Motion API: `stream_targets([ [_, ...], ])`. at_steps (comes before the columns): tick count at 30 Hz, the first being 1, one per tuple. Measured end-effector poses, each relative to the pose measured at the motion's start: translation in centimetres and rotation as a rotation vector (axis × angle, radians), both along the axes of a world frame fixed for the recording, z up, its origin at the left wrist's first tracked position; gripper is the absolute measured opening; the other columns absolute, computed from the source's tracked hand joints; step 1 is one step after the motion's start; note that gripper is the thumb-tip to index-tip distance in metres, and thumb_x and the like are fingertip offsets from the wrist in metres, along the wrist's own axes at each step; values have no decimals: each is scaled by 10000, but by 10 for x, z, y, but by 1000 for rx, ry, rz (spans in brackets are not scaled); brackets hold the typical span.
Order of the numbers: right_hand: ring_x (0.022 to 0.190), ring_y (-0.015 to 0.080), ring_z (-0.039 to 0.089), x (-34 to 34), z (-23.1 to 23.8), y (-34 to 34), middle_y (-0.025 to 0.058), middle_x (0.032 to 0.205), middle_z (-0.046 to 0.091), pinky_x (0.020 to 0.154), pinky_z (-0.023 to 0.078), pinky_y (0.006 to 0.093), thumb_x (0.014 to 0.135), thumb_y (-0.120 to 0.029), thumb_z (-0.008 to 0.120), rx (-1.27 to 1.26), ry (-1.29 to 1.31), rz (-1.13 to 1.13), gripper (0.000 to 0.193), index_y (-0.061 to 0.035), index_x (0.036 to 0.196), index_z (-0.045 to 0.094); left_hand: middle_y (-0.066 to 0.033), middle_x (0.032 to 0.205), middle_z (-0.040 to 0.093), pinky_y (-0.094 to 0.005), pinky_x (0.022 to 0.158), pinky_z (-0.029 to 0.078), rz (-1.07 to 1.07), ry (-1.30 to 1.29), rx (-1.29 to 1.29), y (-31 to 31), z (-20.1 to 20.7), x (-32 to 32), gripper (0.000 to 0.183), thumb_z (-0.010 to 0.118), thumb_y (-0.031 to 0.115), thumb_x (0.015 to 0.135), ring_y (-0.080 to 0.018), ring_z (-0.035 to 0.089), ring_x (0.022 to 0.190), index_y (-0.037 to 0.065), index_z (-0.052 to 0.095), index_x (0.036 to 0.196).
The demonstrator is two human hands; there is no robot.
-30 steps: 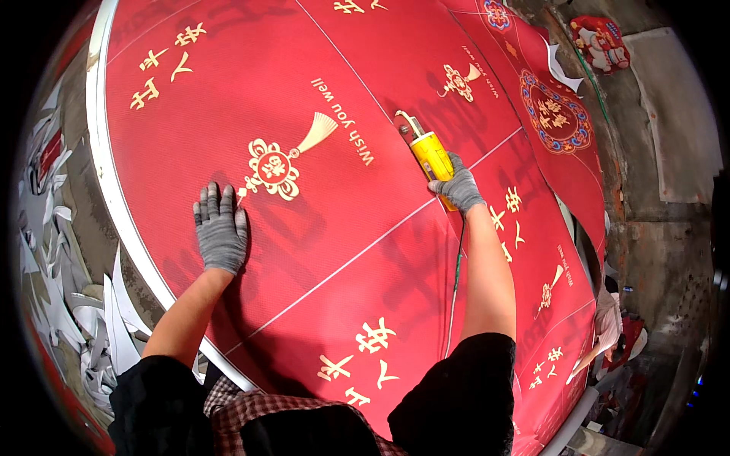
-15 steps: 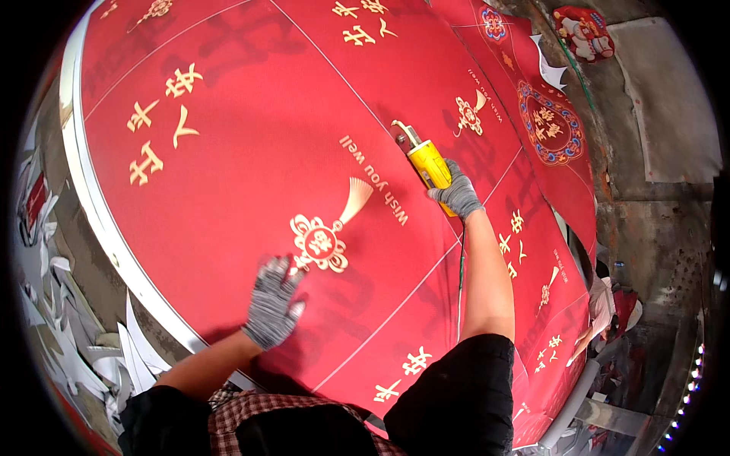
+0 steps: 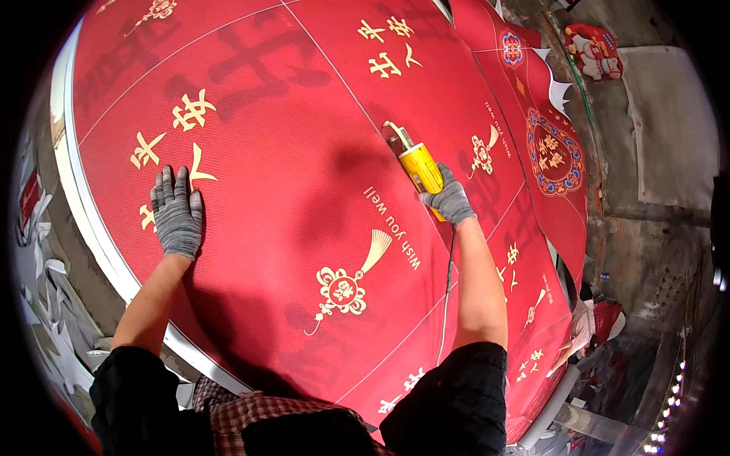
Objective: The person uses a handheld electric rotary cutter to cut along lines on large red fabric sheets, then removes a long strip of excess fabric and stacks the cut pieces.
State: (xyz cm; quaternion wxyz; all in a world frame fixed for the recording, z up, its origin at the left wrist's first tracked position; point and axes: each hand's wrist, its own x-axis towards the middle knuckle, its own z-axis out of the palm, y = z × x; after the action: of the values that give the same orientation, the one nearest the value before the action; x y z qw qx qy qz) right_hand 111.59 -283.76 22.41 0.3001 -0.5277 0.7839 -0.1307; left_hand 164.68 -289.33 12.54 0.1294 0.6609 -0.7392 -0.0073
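Observation:
Before me spreads a large red mat sheet (image 3: 266, 197) printed with pale gold characters, tassel ornaments and thin white dividing lines. My right hand (image 3: 451, 196), in a grey knit glove, grips a yellow handheld electric cutter (image 3: 423, 170). The cutter's round blade head rests at a white line on the sheet, and a thin cord trails from its back toward me. My gloved left hand (image 3: 177, 214) lies flat on the sheet over the gold characters at the left, fingers stretched out, holding nothing.
A pale table edge (image 3: 95, 220) curves along the left, with white offcuts (image 3: 65, 311) heaped beyond it. At the right lie more red mats with a round blue-bordered emblem (image 3: 553, 152), a grey sheet (image 3: 669, 125) on the floor, and part of another person (image 3: 597, 323).
My left hand has moved forward and left, from beside the tassel ornament to the characters. The cutter has shifted along the white line, farther from the nearer crossing line.

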Motion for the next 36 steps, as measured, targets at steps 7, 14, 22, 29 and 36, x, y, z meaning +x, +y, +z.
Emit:
stream_targets([
  [7,1095,273,594,17,-7,-46,160,1174,609,928,470,343,621,-153,830,-56,-68,26,879,-15,1352,364,-201,1436,350,-487,1127,186,18,-27,33,-4,6,-4,492,491,280,910,-372,308,1338,80,429,1355],
  [14,1087,280,598,44,-4,-89,160,1156,619,918,472,341,613,-128,823,-47,-1,41,872,-23,1354,376,-209,1438,343,-491,1132,174,33,10,49,-2,8,-4,500,495,278,899,-369,299,1347,73,433,1351],
  [22,1091,280,595,61,-23,-138,164,1156,618,926,465,337,600,-108,823,-109,-88,-3,875,-29,1353,385,-210,1460,309,-494,1140,142,11,26,113,-7,15,-2,523,478,285,901,-364,260,1370,53,409,1365],
  [29,1099,292,589,92,-9,-190,181,1176,605,935,460,340,599,-187,844,-45,30,32,931,-14,1374,358,-212,1479,270,-524,1136,128,-122,73,265,-13,28,4,539,486,254,873,-382,211,1387,46,400,1362],
  [36,1116,272,577,136,8,-251,170,1196,594,944,456,328,634,-218,834,68,118,2,946,-11,1398,315,-216,1471,288,-532,1110,200,-667,409,445,-60,39,48,633,604,217,798,-374,284,1362,38,398,1369],
])
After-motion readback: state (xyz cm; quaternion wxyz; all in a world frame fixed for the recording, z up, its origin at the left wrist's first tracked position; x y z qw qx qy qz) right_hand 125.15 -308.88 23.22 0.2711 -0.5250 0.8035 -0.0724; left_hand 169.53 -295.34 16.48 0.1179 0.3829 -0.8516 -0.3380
